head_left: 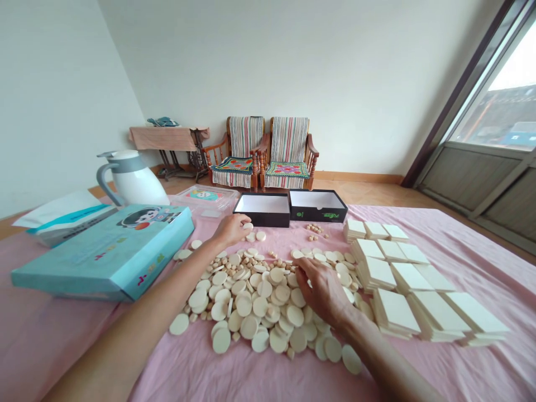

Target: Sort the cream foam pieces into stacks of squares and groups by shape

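Pale wooden discs (259, 312) are lying heaped beneath the right grip (321, 291), which is pressing into the pile, though I cannot tell whether it is grasping any. The left grip (231, 230) is clenching a small disc (248, 226), just before an open black box (261, 210).

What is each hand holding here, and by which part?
The left hand grips a pale wooden disc by its edge at the fingertips; the right hand lies on the pile of discs, nothing clearly held.
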A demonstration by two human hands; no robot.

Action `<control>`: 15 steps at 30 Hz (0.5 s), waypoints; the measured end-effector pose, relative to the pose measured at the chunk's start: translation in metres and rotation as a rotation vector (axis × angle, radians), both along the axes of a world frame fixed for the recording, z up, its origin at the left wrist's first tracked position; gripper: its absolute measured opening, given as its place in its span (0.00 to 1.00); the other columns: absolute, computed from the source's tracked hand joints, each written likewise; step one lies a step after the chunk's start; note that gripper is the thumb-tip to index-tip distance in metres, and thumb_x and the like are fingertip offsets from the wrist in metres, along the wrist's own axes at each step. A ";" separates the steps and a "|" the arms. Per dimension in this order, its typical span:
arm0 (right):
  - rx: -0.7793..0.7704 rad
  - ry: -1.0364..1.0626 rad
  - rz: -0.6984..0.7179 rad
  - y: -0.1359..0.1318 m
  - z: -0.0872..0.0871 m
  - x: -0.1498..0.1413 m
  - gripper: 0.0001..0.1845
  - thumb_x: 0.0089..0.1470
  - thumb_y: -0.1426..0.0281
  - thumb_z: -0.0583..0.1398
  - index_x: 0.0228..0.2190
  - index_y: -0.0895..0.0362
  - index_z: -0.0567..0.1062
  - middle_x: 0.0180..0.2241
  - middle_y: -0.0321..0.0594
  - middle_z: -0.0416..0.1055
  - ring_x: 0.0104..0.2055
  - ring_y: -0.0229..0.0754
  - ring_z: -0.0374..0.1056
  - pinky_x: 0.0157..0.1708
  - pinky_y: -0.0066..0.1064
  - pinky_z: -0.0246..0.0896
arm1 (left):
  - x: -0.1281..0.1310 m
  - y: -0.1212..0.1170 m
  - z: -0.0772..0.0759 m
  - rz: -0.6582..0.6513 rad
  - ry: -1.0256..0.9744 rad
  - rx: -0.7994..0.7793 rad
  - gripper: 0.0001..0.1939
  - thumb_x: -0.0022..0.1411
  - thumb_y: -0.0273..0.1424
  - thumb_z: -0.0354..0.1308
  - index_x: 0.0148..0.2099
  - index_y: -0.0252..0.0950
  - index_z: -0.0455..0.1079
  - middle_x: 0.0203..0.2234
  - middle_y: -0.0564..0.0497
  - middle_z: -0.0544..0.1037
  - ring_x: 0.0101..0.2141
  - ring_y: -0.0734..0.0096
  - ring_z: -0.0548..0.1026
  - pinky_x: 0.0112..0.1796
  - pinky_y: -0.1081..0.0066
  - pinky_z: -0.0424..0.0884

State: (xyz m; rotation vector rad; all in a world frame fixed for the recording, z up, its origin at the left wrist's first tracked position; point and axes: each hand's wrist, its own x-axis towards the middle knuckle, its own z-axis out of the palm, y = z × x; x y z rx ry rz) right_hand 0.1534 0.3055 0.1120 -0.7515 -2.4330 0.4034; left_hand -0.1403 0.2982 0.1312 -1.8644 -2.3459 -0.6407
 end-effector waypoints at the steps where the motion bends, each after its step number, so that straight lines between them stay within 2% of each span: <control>1: -0.001 -0.004 -0.002 0.000 0.000 0.000 0.12 0.60 0.74 0.49 0.35 0.57 0.72 0.30 0.41 0.72 0.32 0.40 0.67 0.33 0.28 0.56 | -0.003 -0.002 -0.003 -0.029 0.005 -0.004 0.16 0.54 0.33 0.56 0.45 0.37 0.76 0.39 0.50 0.81 0.40 0.65 0.77 0.41 0.72 0.70; 5: -0.006 -0.010 -0.010 0.001 -0.001 0.000 0.11 0.59 0.74 0.50 0.36 0.58 0.72 0.30 0.42 0.72 0.33 0.41 0.67 0.34 0.29 0.56 | -0.006 -0.004 -0.011 -0.119 0.034 -0.033 0.18 0.52 0.30 0.59 0.47 0.38 0.75 0.41 0.50 0.80 0.43 0.62 0.74 0.47 0.68 0.67; 9: -0.008 -0.011 -0.002 0.001 -0.001 0.000 0.11 0.60 0.73 0.50 0.37 0.58 0.72 0.31 0.42 0.72 0.33 0.41 0.68 0.34 0.29 0.56 | -0.005 -0.001 -0.017 -0.123 0.038 -0.043 0.20 0.51 0.30 0.60 0.49 0.39 0.74 0.39 0.49 0.81 0.43 0.57 0.73 0.49 0.61 0.65; 12: -0.005 -0.015 -0.006 0.002 -0.001 0.000 0.11 0.60 0.73 0.50 0.36 0.58 0.72 0.31 0.42 0.72 0.33 0.41 0.68 0.34 0.29 0.56 | -0.008 0.000 -0.020 -0.130 0.015 -0.042 0.23 0.51 0.30 0.61 0.51 0.40 0.73 0.37 0.49 0.81 0.43 0.57 0.74 0.49 0.59 0.64; 15: -0.006 -0.011 -0.010 0.003 -0.001 0.000 0.11 0.60 0.73 0.50 0.36 0.58 0.72 0.31 0.42 0.72 0.33 0.41 0.68 0.34 0.29 0.57 | -0.013 -0.003 -0.018 -0.141 -0.019 -0.014 0.25 0.51 0.32 0.61 0.54 0.39 0.70 0.43 0.47 0.80 0.46 0.57 0.73 0.51 0.59 0.64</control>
